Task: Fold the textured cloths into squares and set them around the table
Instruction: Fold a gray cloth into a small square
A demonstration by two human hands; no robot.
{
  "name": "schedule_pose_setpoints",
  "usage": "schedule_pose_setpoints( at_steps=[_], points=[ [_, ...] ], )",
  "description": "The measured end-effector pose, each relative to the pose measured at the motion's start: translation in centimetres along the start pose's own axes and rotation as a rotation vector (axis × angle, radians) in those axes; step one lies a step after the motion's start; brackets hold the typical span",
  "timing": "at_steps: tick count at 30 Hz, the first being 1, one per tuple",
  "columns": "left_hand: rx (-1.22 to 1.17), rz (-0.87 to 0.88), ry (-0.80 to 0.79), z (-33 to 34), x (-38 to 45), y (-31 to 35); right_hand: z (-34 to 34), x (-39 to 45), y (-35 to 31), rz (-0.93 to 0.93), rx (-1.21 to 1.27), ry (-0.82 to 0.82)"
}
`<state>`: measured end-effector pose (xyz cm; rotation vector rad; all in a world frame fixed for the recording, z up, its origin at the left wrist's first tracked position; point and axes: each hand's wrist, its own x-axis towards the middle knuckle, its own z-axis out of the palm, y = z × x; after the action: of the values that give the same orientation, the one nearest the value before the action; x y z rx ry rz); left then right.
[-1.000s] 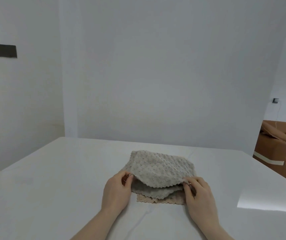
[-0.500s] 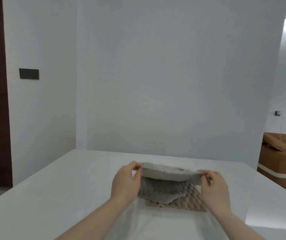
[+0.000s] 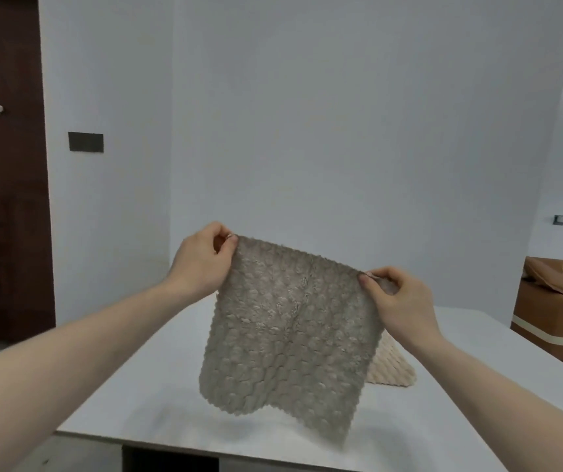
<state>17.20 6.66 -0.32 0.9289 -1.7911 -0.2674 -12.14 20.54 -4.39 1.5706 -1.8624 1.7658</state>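
A grey textured cloth (image 3: 286, 338) hangs unfolded in the air above the white table (image 3: 157, 386). My left hand (image 3: 201, 260) pinches its upper left corner. Its upper right corner is pinched by my right hand (image 3: 399, 298). The cloth's lower edge hangs just above the tabletop. Behind it, a beige textured cloth (image 3: 392, 366) lies on the table, mostly hidden by the grey one.
A white wall stands close behind the table. A dark wooden door (image 3: 4, 165) is at the far left, with a dark wall plate (image 3: 85, 142) beside it. A brown sofa (image 3: 559, 315) sits at the right. The table's near edge runs across the bottom.
Both hands have lifted the grey cloth off the beige one and raised it, so it now hangs open. The camera view has tilted up and moved back.
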Motion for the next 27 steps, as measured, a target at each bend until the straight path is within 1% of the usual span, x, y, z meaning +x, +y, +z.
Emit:
schedule_pose_setpoints(
  at_steps=[4, 6, 9, 12, 15, 21, 27],
  points=[
    [0.106, -0.070, -0.068, -0.6, -0.7, -2.4, 2.2, 0.0, 0.4, 0.051, -0.006, -0.051],
    [0.171, -0.126, -0.119, 0.1, -1.4, -4.4, 3.5, -0.1, 1.5, 0.117, -0.026, -0.121],
    [0.252, -0.224, -0.194, 1.8, -2.9, -7.8, 5.4, -0.9, 3.7, 0.191, -0.140, -0.232],
    [0.246, -0.326, -0.250, 3.9, -4.0, -10.4, 7.0, -1.7, 6.0, 0.196, -0.246, -0.309],
    [0.205, -0.423, -0.273, 5.8, -4.4, -12.0, 8.3, -2.1, 7.6, 0.198, -0.342, -0.401],
    [0.057, -0.564, -0.266, 8.8, -3.3, -13.6, 10.3, -1.3, 9.9, 0.244, -0.387, -0.372],
    [0.010, -0.625, -0.225, 10.5, -2.6, -15.0, 12.0, -0.3, 10.7, 0.259, -0.367, -0.347]
  ],
)
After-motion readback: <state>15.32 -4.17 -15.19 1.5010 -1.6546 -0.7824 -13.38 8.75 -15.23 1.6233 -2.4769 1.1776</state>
